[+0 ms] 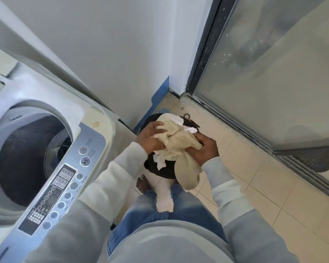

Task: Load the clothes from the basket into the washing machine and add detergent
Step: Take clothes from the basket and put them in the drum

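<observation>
A dark round basket stands on the floor in the corner, right of the washing machine. Cream and white clothes bulge out of it. My left hand grips the bundle on its left side, and my right hand grips the cream cloth on the right, part of which hangs down over the basket's front. The machine's lid is up and its drum is open, with something dark inside. No detergent is in view.
The control panel with its buttons runs along the machine's near edge. A white wall with a blue skirting is behind the basket. A glass sliding door and its track close off the right side. Beige floor tiles lie between.
</observation>
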